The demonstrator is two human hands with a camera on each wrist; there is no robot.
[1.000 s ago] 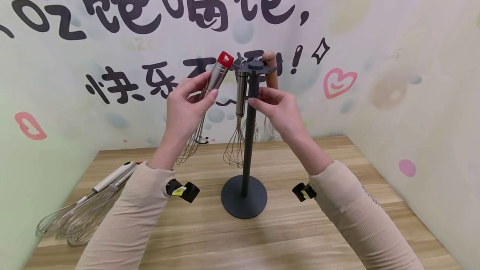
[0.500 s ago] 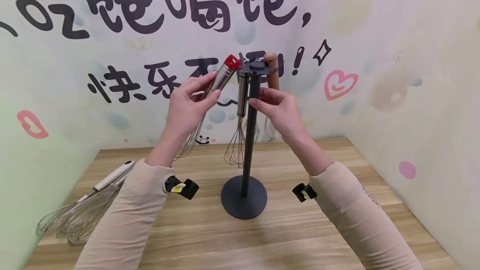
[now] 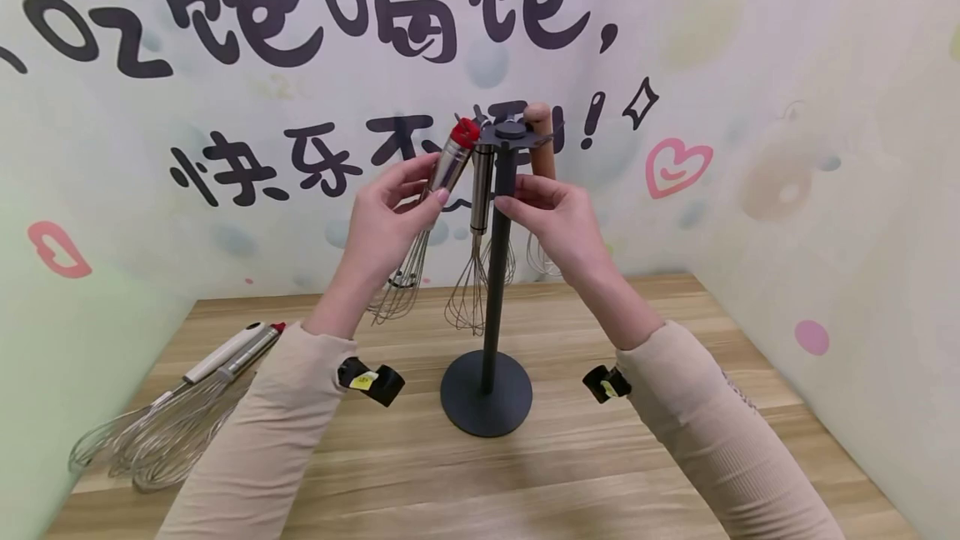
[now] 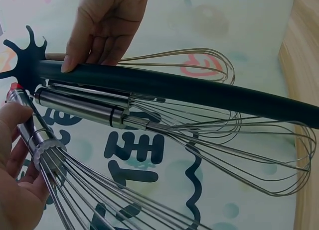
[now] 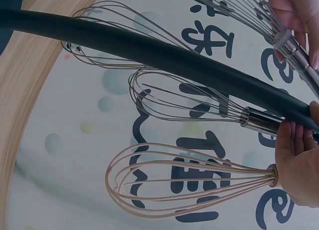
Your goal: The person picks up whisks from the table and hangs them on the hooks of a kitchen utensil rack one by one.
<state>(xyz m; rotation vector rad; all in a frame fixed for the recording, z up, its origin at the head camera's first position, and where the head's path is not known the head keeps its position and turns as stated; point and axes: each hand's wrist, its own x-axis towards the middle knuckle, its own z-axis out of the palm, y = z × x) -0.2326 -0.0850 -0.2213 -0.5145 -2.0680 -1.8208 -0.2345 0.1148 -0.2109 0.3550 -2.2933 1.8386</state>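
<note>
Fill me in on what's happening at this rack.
A person's left hand holds a red-capped whisk by its steel handle, tilted, with the cap right beside the slotted top of the dark rack. The right hand grips the rack's pole. A steel whisk and a wooden-handled whisk already hang from the rack. Two more whisks lie on the table at the left.

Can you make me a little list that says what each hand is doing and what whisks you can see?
left hand: holds the red-capped whisk by its steel handle, tilted, cap near the rack top
right hand: fingers on the pole of the dark rack
on the rack: a steel whisk, a wooden-handled whisk
on the table: more whisks lying at the left
</note>
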